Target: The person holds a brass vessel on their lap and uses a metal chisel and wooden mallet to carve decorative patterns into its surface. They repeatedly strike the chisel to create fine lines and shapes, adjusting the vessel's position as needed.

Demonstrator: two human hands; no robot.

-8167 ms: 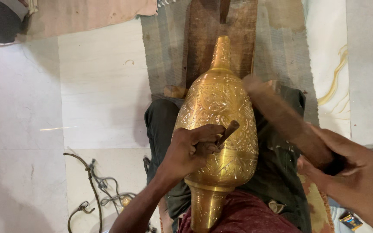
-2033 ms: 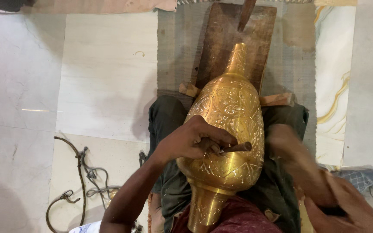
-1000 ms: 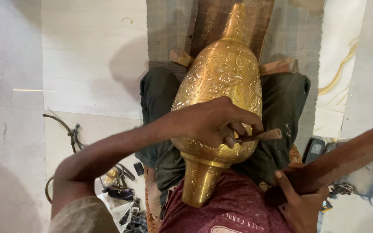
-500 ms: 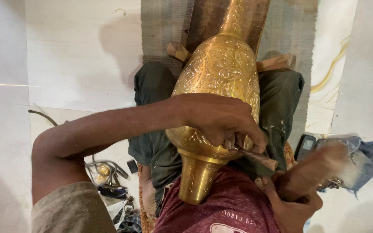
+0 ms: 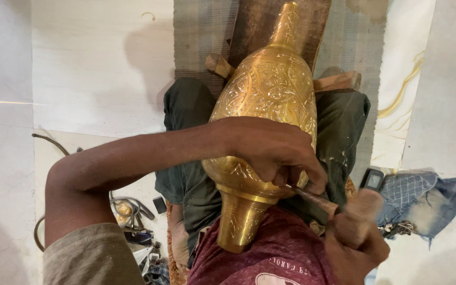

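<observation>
Gripping a thin metal chisel, my left hand curled its fingers tight around the tool's upper end and pressed against the lower right side of the brass vase. The vase lay across my lap, its narrow neck pointing away from me over a dark wooden board, its flared foot resting against my maroon shirt. Engraved leaf and scroll patterns covered the swollen belly. The chisel slanted down and to the right, its tip hidden under my fingers where it met the metal.

My right hand was down at the lower right, closed in a fist around a wooden mallet, which showed blurred, so I could not tell how far its head stood from the chisel's end. My dark green trousers showed on both sides of the vase, with wooden blocks near my knees. A small dark phone lay just beside my right leg, next to a piece of blue cloth. Loose metal tools and wire lay on the pale floor to my left.
</observation>
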